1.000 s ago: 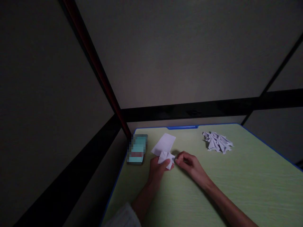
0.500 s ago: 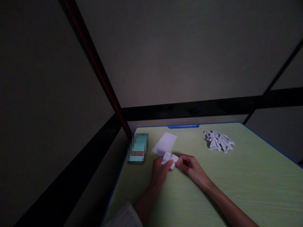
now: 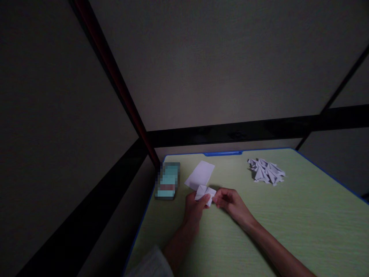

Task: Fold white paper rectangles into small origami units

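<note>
A small piece of folded white paper (image 3: 202, 191), with crease lines across its face, is held just above the table. My left hand (image 3: 195, 207) grips its lower left side, thumb on top and the other fingers beneath. At the paper's right corner, my right hand (image 3: 229, 200) pinches the edge between thumb and forefinger. Just behind the folded piece lies a flat white sheet of paper (image 3: 201, 173). The underside of the folded paper and the fingers below it are hidden.
On the pale green table (image 3: 288, 223) with a blue rim, a heap of folded white paper figures (image 3: 266, 172) lies at the back right. A phone-like device (image 3: 168, 181), blurred out, rests at the left edge. A wall (image 3: 219, 77) stands behind the table.
The folded paper has shifted very slightly left between my hands. Both hands keep nearly the same grip, and the other things stay where they were.
</note>
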